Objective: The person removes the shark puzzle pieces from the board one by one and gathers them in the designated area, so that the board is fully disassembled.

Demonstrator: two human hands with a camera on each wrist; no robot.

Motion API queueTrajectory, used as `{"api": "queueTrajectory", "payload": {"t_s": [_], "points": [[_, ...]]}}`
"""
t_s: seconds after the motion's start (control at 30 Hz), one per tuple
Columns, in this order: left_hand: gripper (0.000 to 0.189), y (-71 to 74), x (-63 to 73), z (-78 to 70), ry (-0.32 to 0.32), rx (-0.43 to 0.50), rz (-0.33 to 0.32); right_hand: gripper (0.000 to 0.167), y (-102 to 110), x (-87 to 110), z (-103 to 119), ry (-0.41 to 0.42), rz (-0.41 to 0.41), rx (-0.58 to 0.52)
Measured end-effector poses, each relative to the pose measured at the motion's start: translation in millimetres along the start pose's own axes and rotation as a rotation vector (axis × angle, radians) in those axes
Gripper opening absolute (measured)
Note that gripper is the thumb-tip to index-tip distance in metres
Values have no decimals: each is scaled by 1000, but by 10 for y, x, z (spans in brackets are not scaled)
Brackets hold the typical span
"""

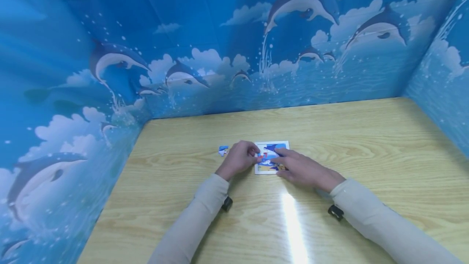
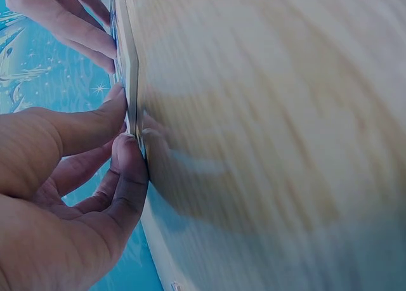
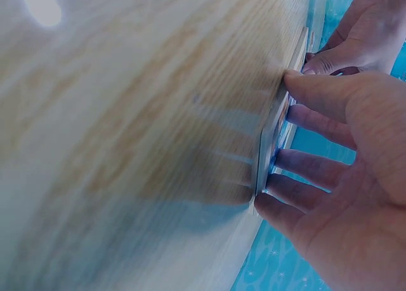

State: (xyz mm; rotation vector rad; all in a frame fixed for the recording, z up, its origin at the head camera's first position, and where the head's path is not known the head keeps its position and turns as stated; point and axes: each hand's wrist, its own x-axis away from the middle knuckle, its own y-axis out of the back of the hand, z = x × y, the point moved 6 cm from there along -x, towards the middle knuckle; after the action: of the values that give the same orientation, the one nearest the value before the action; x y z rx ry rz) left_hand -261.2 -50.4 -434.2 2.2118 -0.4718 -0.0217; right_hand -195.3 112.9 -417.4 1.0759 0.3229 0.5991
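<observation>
Head view: left hand [image 1: 238,159], fingers curled, pinches left edge of puzzle [image 1: 268,155]; right hand [image 1: 304,169], fingers nearly straight, touches its face. Piece [image 1: 222,150] beside left hand.

Puzzle [image 1: 269,154] is lying on table [image 1: 183,158], btwn both hands. L hand [image 1: 239,157] is touching its L edge; R hand [image 1: 305,168] is resting on its R side. Loose piece [image 1: 222,148] is lying farther L, just beside L hand. Backdrop [image 1: 212,97] is hanging behind table's far edge, plus along L & R sides.
</observation>
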Motion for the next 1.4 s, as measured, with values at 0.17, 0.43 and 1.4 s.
{"api": "queueTrajectory", "payload": {"t_s": [0.17, 0.43, 1.4], "points": [[18, -5, -6, -9, -6, 1, 2, 44, -3, 3, -5, 2, -1, -4], [19, 4, 4, -33, -22, 16, -13, 44, -14, -4, -8, 12, -15, -1], [10, 67, 18, -39, -16, 43, -122, 43, -20, -18, -37, 27, -14, 3]]}}
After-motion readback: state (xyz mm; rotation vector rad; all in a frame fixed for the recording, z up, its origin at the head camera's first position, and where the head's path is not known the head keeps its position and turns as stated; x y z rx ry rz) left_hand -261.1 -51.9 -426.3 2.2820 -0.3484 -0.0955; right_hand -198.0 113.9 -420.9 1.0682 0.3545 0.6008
